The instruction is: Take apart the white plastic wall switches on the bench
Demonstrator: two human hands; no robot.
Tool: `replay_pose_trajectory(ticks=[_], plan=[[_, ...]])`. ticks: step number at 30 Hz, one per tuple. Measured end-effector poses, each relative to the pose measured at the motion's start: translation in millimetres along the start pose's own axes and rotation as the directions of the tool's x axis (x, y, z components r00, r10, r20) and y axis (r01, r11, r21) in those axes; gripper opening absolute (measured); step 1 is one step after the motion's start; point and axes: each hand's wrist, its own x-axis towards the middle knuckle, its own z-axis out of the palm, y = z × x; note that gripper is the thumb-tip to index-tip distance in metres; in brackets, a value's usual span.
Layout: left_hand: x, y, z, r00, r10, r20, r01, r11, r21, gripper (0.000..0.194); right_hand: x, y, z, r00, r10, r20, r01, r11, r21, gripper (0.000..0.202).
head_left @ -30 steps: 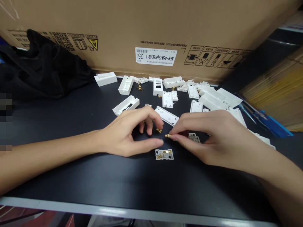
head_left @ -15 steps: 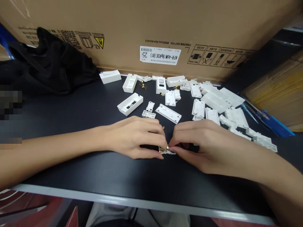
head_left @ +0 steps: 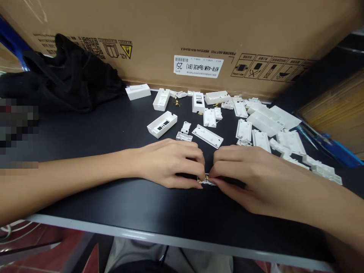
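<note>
On the black table a small white plastic part point(head_left: 209, 183) with brass-coloured metal pieces lies between my hands. My left hand point(head_left: 176, 163) grips its left side, thumb low in front and fingertips curled over it. Thumb and forefinger of my right hand point(head_left: 241, 170) pinch together at its right side, on a small brass-coloured metal piece point(head_left: 207, 177) that is mostly hidden by the fingertips. Just beyond my hands lie a flat white cover plate point(head_left: 208, 136) and a small white bracket-like part point(head_left: 184, 136).
Several white plastic housings point(head_left: 162, 124) and plates point(head_left: 243, 130) are spread across the back and right. Little brass pieces point(head_left: 176, 102) lie among them. A large cardboard box point(head_left: 159, 34) stands behind, black cloth point(head_left: 76, 79) at left, a blue-handled tool point(head_left: 338, 149) at right.
The whole view has shifted slightly, so things appear farther right. My right fingertips have moved a little lower over the white part, and the brass piece shows less upright.
</note>
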Motion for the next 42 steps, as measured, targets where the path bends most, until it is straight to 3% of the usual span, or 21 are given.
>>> replay_pose_trajectory(ticks=[16,27,42], plan=[[-0.2,2.1,1.4,1.000,0.012,0.020,-0.015,0.992,0.122,0.020,2.4,-4.0,4.9,0.999,-0.021,-0.039,0.016,0.994,-0.113,0.023],[0.8,3.3,1.4,1.000,0.021,0.021,-0.024,0.985,0.170,0.018,-5.3,3.2,-11.6,0.999,-0.040,0.021,0.039,0.999,0.025,0.023],[2.4,3.9,-0.1,0.999,0.028,0.026,-0.031,0.988,0.154,0.019,-5.2,-0.7,-5.7,0.999,0.009,0.052,-0.009,1.000,0.010,0.018]])
